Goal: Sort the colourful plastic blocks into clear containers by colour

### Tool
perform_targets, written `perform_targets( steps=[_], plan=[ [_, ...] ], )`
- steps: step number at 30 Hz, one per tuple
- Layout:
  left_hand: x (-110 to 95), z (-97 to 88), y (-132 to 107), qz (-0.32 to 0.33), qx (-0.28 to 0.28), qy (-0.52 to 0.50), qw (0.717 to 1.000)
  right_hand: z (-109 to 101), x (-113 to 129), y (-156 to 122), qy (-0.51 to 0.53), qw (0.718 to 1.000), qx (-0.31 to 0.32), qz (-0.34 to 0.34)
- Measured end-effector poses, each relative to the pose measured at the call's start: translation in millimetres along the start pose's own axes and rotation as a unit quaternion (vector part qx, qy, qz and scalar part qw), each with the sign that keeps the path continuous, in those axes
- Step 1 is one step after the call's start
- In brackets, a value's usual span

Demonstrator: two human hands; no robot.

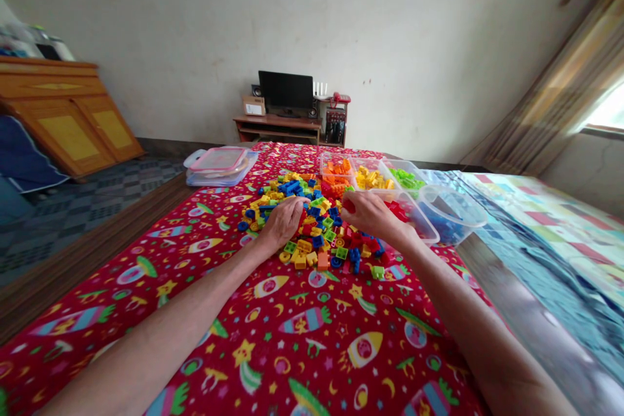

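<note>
A heap of small plastic building blocks [312,227] in blue, yellow, red, orange and green lies on a red blanket with rocket prints [273,331]. My left hand [284,220] rests on the heap's left side, fingers curled down onto the blocks; what it grips is hidden. My right hand [366,213] hovers at the heap's right side, fingers curled around a small red block [348,205]. Behind the heap stand clear tubs holding orange blocks [336,172], yellow blocks [373,179], green blocks [408,177], red blocks [407,213] and blue blocks [451,218].
A stack of clear lids with a pink-rimmed one [220,164] sits at the blanket's far left. Beyond are a low desk with a monitor [286,94], a wooden cabinet [68,117] at the left, and a patterned bedcover [550,221] under curtains at the right.
</note>
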State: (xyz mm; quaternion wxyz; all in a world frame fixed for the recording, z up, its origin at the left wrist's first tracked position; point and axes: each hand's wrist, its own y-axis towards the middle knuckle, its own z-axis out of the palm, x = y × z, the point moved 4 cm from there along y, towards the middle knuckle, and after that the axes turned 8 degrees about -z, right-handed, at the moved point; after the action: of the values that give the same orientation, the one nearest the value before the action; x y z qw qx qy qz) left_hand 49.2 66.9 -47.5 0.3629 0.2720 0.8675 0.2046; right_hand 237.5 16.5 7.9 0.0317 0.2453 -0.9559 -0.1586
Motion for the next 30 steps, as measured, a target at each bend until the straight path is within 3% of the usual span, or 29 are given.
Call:
perform_targets(
  steps=[4, 8, 11, 16, 21, 25, 27, 30],
  plan=[
    [2, 1.2, 0, -0.001, -0.003, 0.0, 1.0, -22, -14, -2, -0.007, 0.998, -0.034, 0.053],
    [2, 1.6, 0, -0.003, -0.002, 0.0, 1.0, -35, -47, -18, -0.079, 0.984, 0.004, 0.158],
    [2, 1.4, 0, -0.003, -0.002, 0.003, 1.0, -38, -64, -27, -0.095, 0.977, 0.024, 0.19],
    [3, 1.9, 1, -0.003, -0.003, 0.008, 1.0, -29, -49, -17, -0.074, 0.988, -0.016, 0.133],
    [2, 1.3, 1, 0.001, -0.004, 0.01, 1.0, 9, -8, -3, -0.037, 0.998, 0.05, 0.001],
    [1, 0.9, 0, 0.001, 0.0, 0.015, 1.0, 28, 8, 1, -0.001, 0.996, 0.066, -0.055],
    [1, 0.9, 0, 0.004, 0.001, 0.017, 1.0, 28, 7, 2, 0.03, 0.996, 0.058, -0.054],
    [2, 1.1, 0, 0.009, -0.001, 0.016, 1.0, 23, -6, 3, 0.029, 0.999, 0.03, 0.02]
  ],
)
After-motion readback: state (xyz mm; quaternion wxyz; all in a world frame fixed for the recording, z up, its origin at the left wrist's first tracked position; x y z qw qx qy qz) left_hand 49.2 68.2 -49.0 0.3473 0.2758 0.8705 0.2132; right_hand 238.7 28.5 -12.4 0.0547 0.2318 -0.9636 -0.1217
